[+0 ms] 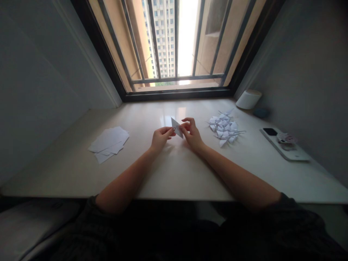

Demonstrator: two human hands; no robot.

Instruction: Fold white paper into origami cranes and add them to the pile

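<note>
A small folded white paper [177, 127] is held just above the pale tabletop [174, 170], near the middle. My left hand [161, 138] pinches its left side with the fingers closed. My right hand [191, 133] grips its right side, fingers curled over the fold. Both forearms rest on the table. To the left lies a loose stack of flat white paper sheets [109, 144]. Right of my right hand sits a heap of several folded white paper shapes [225, 128].
A white phone [284, 144] with a small round object on it lies at the right. A white cylinder [248, 99] and a small dark blue object [261, 112] stand at the back right corner. A barred window [176, 47] runs behind the table, between grey walls.
</note>
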